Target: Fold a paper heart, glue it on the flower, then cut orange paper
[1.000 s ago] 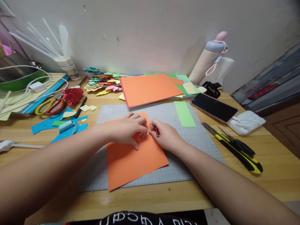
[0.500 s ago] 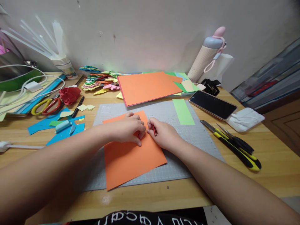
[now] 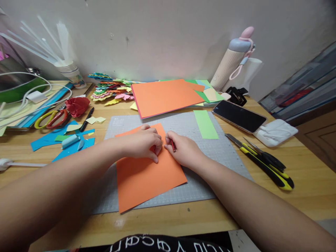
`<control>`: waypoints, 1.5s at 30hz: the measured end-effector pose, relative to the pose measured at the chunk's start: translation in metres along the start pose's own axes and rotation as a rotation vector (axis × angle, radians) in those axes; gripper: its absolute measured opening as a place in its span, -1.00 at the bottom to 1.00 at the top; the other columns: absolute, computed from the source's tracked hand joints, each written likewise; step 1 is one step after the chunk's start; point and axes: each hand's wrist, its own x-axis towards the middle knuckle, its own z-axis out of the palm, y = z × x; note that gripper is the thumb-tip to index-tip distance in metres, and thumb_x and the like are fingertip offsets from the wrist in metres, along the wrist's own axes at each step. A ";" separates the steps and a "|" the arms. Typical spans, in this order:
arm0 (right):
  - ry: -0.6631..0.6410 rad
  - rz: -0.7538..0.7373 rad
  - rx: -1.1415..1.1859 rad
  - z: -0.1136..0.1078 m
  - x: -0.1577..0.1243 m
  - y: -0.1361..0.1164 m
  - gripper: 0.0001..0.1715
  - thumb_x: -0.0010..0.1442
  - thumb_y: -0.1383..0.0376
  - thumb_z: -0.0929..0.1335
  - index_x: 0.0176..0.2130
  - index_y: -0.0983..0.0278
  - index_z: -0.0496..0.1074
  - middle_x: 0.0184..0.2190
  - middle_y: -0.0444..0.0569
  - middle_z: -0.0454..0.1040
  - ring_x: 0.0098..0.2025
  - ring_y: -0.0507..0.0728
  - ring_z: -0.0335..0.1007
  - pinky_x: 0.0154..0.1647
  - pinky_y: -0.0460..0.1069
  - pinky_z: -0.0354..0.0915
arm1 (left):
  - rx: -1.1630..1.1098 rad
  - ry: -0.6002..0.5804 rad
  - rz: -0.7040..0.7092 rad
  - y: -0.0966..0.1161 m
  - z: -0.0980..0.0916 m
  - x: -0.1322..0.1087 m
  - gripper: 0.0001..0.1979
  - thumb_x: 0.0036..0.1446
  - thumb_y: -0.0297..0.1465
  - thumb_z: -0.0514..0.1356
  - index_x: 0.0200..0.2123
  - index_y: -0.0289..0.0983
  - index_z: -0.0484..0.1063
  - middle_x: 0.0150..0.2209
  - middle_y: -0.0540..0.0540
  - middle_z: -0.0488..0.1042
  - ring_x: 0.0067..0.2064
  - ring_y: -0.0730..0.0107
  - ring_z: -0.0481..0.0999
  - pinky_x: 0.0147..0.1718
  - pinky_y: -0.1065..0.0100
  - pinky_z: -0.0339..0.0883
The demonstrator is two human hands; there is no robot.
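Observation:
An orange paper sheet (image 3: 147, 178) lies on a grey cutting mat (image 3: 189, 129) in front of me. My left hand (image 3: 143, 143) rests on the sheet's upper part, fingers curled and pressing down on the paper near its right edge. My right hand (image 3: 182, 150) sits just beside it at the sheet's right edge, closed round a thin red and black pencil (image 3: 173, 145) whose end pokes out between the fingers. The two hands nearly touch. What lies under the left fingers is hidden.
A stack of orange and green paper (image 3: 165, 96), a green strip (image 3: 205, 124), a phone (image 3: 238, 116), a yellow-black utility knife (image 3: 262, 164), a bottle (image 3: 231, 59), scissors (image 3: 51, 119), blue scraps (image 3: 65, 141), a red paper ball (image 3: 77, 105) and a black pen (image 3: 86, 119) surround the mat.
The view has shifted slightly; both hands stay together at the sheet's right edge, my left fingers curling in a little more.

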 end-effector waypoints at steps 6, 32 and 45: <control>-0.006 0.000 -0.003 0.000 -0.001 0.000 -0.93 0.15 0.32 0.26 -0.34 0.18 0.19 -0.49 -0.24 0.39 -0.50 0.00 0.19 -0.52 -0.09 -0.08 | 0.003 -0.013 -0.003 0.000 0.000 0.001 -0.81 0.01 -0.21 0.28 -0.51 -0.19 0.46 -0.40 0.07 0.53 -0.13 0.29 0.31 -0.13 0.24 -0.09; -0.008 0.014 -0.007 0.000 -0.002 -0.002 -0.93 0.14 0.34 0.24 -0.37 0.19 0.18 -0.54 -0.23 0.34 -0.52 0.01 0.18 -0.52 -0.09 -0.08 | 0.133 -0.003 0.003 0.002 0.001 0.005 -0.81 -0.01 -0.20 0.27 -0.43 -0.19 0.42 -0.36 0.04 0.50 -0.16 0.24 0.30 -0.10 0.20 -0.08; -0.162 -0.298 -0.207 -0.026 -0.084 -0.050 -0.78 0.31 0.23 0.19 -0.33 0.21 0.34 -0.45 -0.09 0.50 -0.42 0.11 0.39 -0.44 -0.02 0.22 | 0.202 0.067 -0.076 -0.005 0.009 0.003 -0.60 -0.11 -0.03 0.25 -0.36 -0.24 0.39 -0.20 -0.13 0.33 -0.12 0.10 0.24 -0.11 0.16 0.02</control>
